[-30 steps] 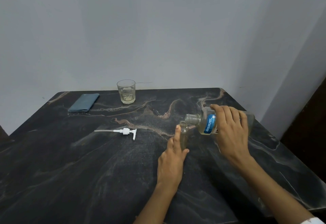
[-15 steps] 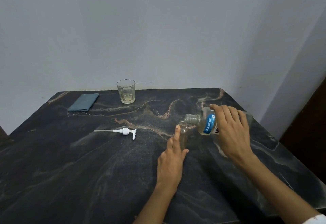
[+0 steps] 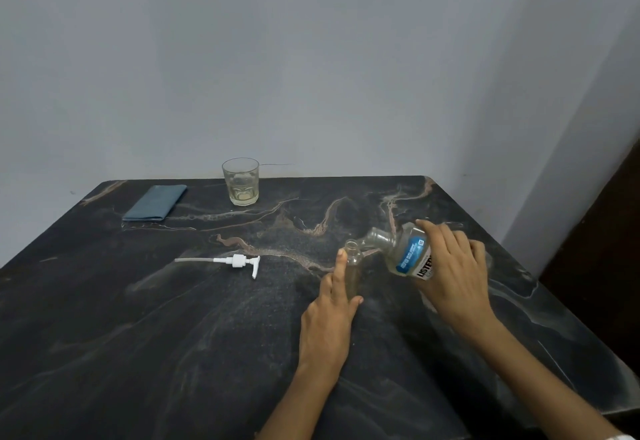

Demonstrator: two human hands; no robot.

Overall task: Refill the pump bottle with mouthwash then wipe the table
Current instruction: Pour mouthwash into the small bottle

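Far left, the folded blue cloth [image 3: 154, 203] waits for the wipe; the glass [image 3: 240, 181] and the loose pump head [image 3: 236, 261] lie clear of you. Your left hand [image 3: 330, 315] grips the small pump bottle [image 3: 353, 271] upright on the counter [image 3: 138, 353] — you're in the pour. Your right hand [image 3: 453, 276] clasps the tilted mouthwash bottle [image 3: 403, 252], its mouth just beside the narrow neck. Tip gently, I'd say — the right edge is close, plenty of room lies leftward.
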